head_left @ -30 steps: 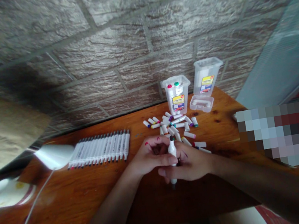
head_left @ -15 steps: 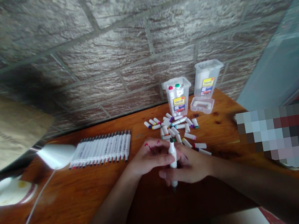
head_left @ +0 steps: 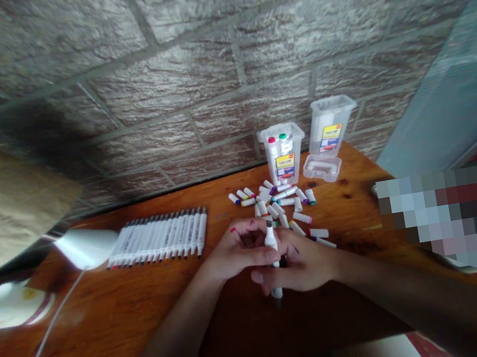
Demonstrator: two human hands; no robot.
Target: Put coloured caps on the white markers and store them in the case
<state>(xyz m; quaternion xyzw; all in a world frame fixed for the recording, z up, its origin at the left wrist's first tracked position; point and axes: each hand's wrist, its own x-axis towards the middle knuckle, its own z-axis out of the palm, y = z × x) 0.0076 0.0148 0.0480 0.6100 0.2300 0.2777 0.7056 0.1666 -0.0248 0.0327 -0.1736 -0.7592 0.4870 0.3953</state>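
Both hands meet over the middle of a wooden table (head_left: 151,313) around one white marker (head_left: 270,240) held upright. My right hand (head_left: 302,265) is wrapped round the marker's lower body. My left hand (head_left: 238,251), stained with ink, pinches its upper part with thumb and fingers. Just beyond the hands lies a scatter of several loose white caps with coloured ends (head_left: 278,202). To the left, a tidy row of several white markers (head_left: 160,239) lies side by side.
Two clear plastic marker boxes stand at the back by the brick wall: one (head_left: 283,153) holds a few markers, the other (head_left: 330,125) looks empty, with a lid (head_left: 321,168) lying before it. A white lamp head (head_left: 84,248) and its cable (head_left: 43,348) occupy the left.
The hands and marker have stayed in nearly the same spot; my fingers have shifted slightly on the marker. The view has moved a little.
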